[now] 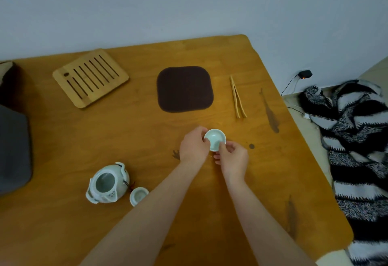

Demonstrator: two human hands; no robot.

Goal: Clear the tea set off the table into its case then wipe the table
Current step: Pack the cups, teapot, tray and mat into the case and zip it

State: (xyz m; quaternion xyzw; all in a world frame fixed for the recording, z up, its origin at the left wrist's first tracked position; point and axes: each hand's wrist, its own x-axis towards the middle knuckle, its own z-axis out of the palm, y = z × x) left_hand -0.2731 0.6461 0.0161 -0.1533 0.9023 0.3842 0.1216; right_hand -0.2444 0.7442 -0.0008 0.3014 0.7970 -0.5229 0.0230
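A pale grey-blue wall stands behind an orange-brown wooden bench marked with a few dark stains.

Near the middle of the bench, both hands hold a small pale celadon ceramic cup, its mouth facing up. The left hand grips the cup's left rim with curled fingers and thumb. The right hand pinches the near right rim between thumb and fingers. Whether the cup's base touches the bench cannot be told.

To the near left stands a pale celadon ceramic teapot, open at the top. Its round celadon lid lies just beside it on the right, joined to the pot by a dark cord.

At the far left lies a slatted bamboo tray. A dark brown square cloth with rounded corners lies flat beyond the hands, and a pair of bamboo tongs lies to its right, apart from it.

A dark grey soft case sits at the left edge, partly out of view.

Off the bench on the right, a black-and-white striped knitted fabric is heaped on the floor. A black plug adapter with a small orange light sits on the wall above it.
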